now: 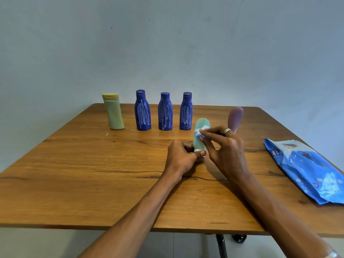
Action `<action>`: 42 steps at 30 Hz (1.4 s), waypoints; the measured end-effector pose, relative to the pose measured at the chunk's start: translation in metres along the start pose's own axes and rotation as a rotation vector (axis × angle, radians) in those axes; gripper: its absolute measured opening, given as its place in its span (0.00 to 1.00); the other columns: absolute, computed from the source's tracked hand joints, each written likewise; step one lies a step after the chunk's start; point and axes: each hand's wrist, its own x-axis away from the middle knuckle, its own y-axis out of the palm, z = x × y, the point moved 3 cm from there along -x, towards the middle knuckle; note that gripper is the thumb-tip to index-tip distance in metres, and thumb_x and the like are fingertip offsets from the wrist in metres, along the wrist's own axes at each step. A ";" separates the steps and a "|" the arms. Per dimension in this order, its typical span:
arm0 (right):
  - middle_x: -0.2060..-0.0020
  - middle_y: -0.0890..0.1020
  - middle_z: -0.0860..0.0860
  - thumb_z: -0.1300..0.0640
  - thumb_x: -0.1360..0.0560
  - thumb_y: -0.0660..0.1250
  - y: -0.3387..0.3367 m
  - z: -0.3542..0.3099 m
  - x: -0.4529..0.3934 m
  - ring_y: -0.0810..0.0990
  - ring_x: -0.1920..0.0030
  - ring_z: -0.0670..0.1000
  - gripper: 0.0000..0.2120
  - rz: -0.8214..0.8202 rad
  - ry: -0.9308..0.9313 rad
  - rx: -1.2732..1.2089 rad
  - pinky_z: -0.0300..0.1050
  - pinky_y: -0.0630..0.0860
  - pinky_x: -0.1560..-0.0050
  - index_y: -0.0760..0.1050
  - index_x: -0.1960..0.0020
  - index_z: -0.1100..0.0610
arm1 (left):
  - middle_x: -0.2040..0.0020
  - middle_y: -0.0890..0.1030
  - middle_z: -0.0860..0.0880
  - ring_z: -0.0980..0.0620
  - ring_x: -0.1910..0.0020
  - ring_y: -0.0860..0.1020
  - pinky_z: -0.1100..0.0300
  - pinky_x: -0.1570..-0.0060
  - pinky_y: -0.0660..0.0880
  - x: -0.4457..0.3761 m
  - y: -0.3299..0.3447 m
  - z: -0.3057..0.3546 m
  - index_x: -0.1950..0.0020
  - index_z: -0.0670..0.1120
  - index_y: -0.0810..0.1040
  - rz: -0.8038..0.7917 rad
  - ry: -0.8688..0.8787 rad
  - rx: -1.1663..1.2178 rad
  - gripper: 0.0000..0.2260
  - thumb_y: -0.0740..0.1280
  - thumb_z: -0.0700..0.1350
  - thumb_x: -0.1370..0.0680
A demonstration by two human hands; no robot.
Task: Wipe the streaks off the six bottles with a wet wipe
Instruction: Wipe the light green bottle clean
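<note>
Right fingers point(208, 135) pinch a wipe point(202, 131) against the green tube point(200, 135); the left hand point(183, 159) grips its cap end on the desk point(93, 164). Streaked blue bottles point(165, 113) stand at eleven o'clock, the wipes pack point(307, 170) at three.

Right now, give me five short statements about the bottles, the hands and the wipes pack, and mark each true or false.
1. The three dark blue bottles carry white streaks. True.
2. The left hand holds the pale green bottle at its lower end. True.
3. The right hand rests empty on the table. False: it presses a wet wipe against the pale green bottle.
4. The blue wipes pack lies at the table's left edge. False: it lies at the right.
5. The yellow bottle lies on its side. False: it stands.
</note>
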 end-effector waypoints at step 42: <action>0.50 0.77 0.58 0.60 0.23 0.72 0.020 -0.016 -0.004 0.79 0.54 0.55 0.11 -0.123 -0.032 0.137 0.51 0.82 0.56 0.83 0.42 0.58 | 0.60 0.86 0.50 0.57 0.57 0.84 0.55 0.52 0.83 0.007 -0.004 0.014 0.54 0.45 0.87 0.070 0.047 -0.185 0.08 0.72 0.34 0.27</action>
